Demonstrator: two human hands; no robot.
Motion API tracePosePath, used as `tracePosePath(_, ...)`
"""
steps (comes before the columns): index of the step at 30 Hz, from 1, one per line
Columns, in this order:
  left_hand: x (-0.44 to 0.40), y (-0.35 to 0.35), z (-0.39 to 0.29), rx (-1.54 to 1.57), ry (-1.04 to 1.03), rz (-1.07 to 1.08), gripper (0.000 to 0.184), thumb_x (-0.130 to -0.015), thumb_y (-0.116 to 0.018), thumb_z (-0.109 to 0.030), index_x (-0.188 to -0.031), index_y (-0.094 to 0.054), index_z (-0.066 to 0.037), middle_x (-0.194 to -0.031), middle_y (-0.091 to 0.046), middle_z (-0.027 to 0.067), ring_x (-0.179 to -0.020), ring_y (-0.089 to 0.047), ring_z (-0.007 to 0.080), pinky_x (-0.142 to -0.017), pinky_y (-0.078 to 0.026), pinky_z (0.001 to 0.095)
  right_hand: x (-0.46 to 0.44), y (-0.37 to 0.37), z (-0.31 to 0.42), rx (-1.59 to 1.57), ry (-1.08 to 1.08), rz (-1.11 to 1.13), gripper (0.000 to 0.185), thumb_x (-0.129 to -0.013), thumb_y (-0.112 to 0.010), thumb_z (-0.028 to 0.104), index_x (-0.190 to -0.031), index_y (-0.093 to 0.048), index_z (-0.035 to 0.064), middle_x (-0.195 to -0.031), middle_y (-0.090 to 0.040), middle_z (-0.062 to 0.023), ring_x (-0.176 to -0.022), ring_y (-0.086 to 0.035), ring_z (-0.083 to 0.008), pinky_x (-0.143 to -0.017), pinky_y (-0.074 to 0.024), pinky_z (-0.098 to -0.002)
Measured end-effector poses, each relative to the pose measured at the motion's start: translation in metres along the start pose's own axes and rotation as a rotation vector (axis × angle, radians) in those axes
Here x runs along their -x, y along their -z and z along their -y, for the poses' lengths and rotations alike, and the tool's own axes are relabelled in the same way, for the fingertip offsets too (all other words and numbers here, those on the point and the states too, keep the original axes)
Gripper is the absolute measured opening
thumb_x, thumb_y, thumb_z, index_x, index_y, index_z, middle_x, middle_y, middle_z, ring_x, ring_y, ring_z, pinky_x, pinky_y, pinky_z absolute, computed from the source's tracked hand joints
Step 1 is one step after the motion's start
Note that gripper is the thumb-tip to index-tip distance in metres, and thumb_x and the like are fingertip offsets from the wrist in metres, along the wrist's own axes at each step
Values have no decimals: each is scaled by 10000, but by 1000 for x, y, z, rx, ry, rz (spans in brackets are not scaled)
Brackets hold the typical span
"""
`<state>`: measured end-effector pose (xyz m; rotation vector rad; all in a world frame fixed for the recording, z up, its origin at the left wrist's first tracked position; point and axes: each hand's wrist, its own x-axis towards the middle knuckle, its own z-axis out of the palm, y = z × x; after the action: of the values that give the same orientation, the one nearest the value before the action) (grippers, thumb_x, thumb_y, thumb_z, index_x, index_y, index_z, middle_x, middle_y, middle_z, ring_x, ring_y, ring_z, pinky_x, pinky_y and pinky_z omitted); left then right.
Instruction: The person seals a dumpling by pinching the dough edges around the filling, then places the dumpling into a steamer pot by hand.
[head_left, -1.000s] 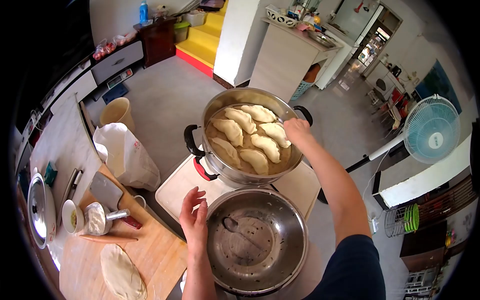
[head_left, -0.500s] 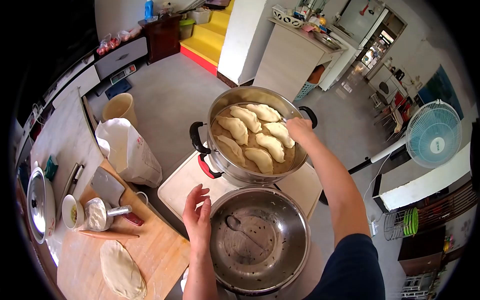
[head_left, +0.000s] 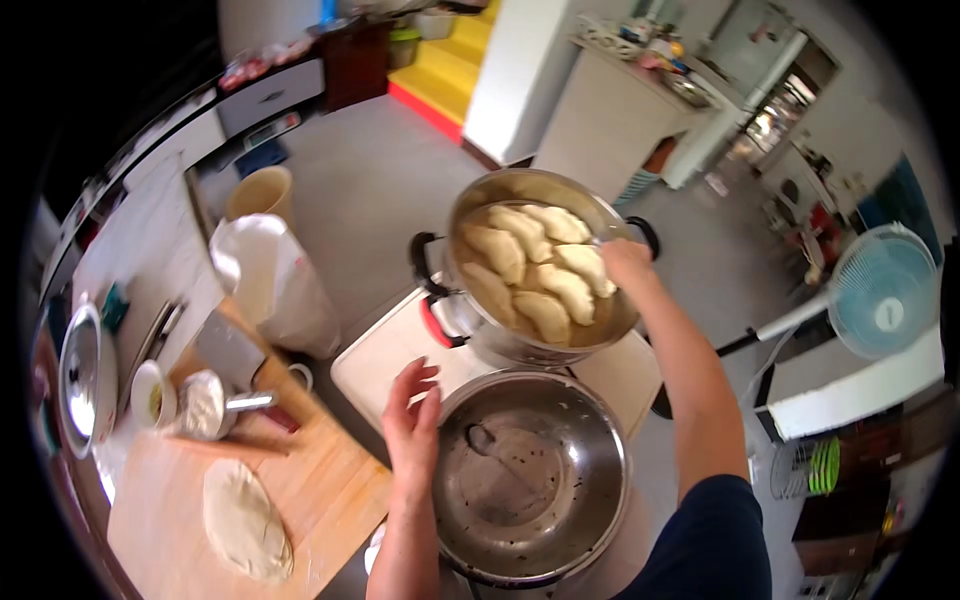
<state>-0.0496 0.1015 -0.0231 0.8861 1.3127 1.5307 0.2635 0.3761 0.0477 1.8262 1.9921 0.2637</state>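
Several pale, crimped dumplings (head_left: 541,318) lie side by side in a large steel steamer pot (head_left: 480,315) with black side handles. My right hand (head_left: 628,262) reaches over the pot's right rim, fingers closed beside the dumplings. A small shiny bit shows at its fingertips, but what it holds is hidden and blurred. My left hand (head_left: 411,410) hovers at the left rim of a wide steel bowl (head_left: 610,480), its fingers loosely bent and apart, with nothing in them. Inside that bowl lie a spoon (head_left: 480,437) and dark food scraps.
On the wooden board (head_left: 330,500) at left are a piece of dough (head_left: 245,520), a cleaver (head_left: 228,350), a rolling pin (head_left: 225,446) and a flour scoop (head_left: 205,405). A white sack (head_left: 275,285) stands behind it. A fan (head_left: 885,290) stands at right.
The whole view has shifted, so most things appear a little further right. My right hand stays at the pot's right side and my left hand by the bowl. The dumplings look unmoved.
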Motion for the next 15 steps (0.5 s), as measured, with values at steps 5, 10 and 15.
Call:
tracePosePath(5, 2, -6, 9, -77, -112, -17, 441, -936, -622, -12, -1371, -551, -46, -1206, -650, 76, -1021, -614, 149, -841, -542, 298, 1, -11, -17, -49, 68, -61, 302, -843, -744, 201, -1077, -687, 20, -1059, -713, -198, -979, -697, -377, -783, -551, -494)
tracePosePath(10, 1, -8, -1, -20, -169, -23, 420, -934, -628, -20, -1347, -557, -49, -1188, -639, 93, -1014, -627, 194, -849, -547, 327, 78, 12, 0, -345, 258, -514, 172, -863, -695, 142, -948, -647, 1, -922, -640, -220, -844, -632, -432, -719, -495, -497)
tracePosePath(15, 18, -10, -14, -32, -236, -16, 400, -931, -615, -11, -1326, -551, -38, -1144, -619, 124, -1031, -642, 245, -860, -555, 341, 200, -5, 33, -559, 466, -624, 98, -921, -629, 116, -938, -644, 21, -894, -632, -198, -809, -635, -408, -684, -495, -458)
